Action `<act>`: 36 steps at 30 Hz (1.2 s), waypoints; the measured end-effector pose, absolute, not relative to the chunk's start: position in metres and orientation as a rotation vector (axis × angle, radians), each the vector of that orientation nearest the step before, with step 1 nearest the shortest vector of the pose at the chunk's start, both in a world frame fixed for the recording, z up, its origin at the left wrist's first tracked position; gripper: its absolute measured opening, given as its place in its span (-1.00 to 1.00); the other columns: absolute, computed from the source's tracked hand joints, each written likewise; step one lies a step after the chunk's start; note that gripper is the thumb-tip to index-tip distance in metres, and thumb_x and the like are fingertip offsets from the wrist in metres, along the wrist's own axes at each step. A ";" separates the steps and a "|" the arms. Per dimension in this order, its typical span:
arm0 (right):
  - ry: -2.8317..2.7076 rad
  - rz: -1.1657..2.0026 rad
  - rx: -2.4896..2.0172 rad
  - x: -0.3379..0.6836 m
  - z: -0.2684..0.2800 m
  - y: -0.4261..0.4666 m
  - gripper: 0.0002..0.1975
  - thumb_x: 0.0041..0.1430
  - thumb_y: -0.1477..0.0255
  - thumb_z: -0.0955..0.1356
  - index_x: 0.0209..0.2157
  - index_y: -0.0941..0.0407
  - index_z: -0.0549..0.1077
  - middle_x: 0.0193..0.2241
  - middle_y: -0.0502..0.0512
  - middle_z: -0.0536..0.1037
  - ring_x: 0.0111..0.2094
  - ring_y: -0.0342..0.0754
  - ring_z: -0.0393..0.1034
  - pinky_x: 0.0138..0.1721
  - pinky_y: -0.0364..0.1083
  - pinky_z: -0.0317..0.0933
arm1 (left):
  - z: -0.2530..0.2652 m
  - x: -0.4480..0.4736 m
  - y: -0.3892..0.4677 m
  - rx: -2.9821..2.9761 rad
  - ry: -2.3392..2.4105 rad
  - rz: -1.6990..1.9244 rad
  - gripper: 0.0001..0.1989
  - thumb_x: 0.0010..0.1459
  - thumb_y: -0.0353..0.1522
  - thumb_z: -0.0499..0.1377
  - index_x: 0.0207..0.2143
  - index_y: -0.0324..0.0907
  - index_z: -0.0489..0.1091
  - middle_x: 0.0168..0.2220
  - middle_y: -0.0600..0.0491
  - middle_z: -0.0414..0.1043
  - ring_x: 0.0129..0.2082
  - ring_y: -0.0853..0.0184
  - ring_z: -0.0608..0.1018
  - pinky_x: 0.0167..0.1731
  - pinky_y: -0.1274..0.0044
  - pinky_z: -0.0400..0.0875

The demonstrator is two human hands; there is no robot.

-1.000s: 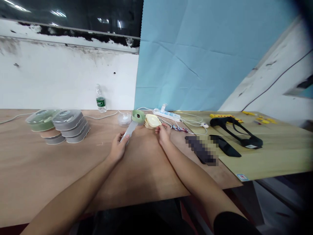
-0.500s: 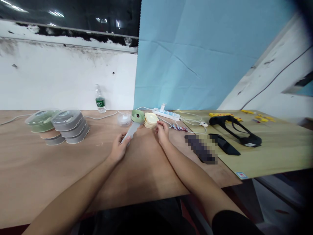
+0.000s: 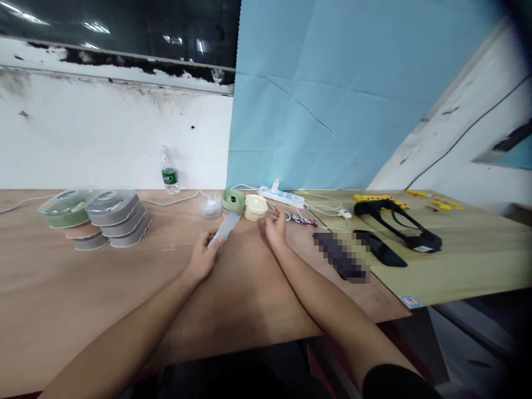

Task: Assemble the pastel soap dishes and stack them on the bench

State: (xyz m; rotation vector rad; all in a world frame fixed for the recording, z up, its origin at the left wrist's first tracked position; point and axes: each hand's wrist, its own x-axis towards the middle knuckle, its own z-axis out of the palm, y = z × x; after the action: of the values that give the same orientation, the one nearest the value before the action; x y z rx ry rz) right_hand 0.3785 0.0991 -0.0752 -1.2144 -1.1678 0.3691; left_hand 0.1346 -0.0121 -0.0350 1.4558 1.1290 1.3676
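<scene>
My left hand [image 3: 203, 255] is closed on a thin grey piece with a wavy edge [image 3: 226, 226], held tilted above the table. Its far end reaches the front of a green rounded-square container [image 3: 233, 198]. To the right of that stands a stack of small cream square trays [image 3: 255, 205]. My right hand [image 3: 275, 228] hovers beside this stack with its fingers loosely bent and apart; nothing shows in them. Clear plastic lids or boxes [image 3: 210, 206] stand left of the green container.
Lidded round containers in grey [image 3: 124, 219] and green [image 3: 68, 209] are stacked at left. A water bottle [image 3: 170, 173] stands by the wall. At the right lie a power strip [image 3: 281, 197], cables, a phone [image 3: 381, 248], a black headset [image 3: 415, 235] and yellow pieces [image 3: 444, 204].
The grey piece in my left hand has come down and toward me, uncovering more of the green container. My right hand stays by the cream trays, its fingers slightly shifted.
</scene>
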 end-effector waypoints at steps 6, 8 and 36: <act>-1.670 0.181 -1.010 0.345 -0.053 0.053 -0.61 0.13 0.32 0.33 0.00 0.09 0.33 -0.17 0.15 0.45 -0.45 -0.14 0.30 -0.41 -0.10 0.30 | -0.050 0.130 -0.007 1.484 1.257 1.488 -0.51 0.22 -0.01 0.00 -0.02 -0.14 0.39 -0.02 -0.04 0.43 0.06 0.16 0.41 0.10 0.32 0.22; -1.961 0.123 -0.809 0.327 -0.048 0.034 -0.52 0.06 0.22 0.41 0.01 0.07 0.34 -0.14 0.19 0.45 -0.36 -0.08 0.36 -0.34 -0.06 0.35 | -0.057 0.129 -0.004 1.437 1.259 1.511 -0.45 0.25 0.02 -0.09 0.06 -0.14 0.34 0.07 -0.07 0.38 0.15 0.15 0.34 0.17 0.28 0.14; -2.117 -0.297 -1.203 0.324 -0.004 0.124 -0.73 0.26 0.42 0.24 -0.08 0.09 0.50 -0.20 0.18 0.49 -0.14 0.07 0.35 -0.09 0.01 0.22 | -0.040 0.120 -0.014 2.176 1.205 1.155 -0.50 0.27 -0.14 0.02 0.19 -0.12 0.10 0.19 -0.15 0.14 0.07 0.18 0.40 0.05 0.27 0.34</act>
State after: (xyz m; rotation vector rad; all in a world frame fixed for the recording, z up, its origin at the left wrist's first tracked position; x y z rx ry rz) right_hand 0.3238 0.1241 -0.0041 -1.2028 -2.1170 -0.2972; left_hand 0.1195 -0.0136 -0.0403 2.1760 1.2054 1.1550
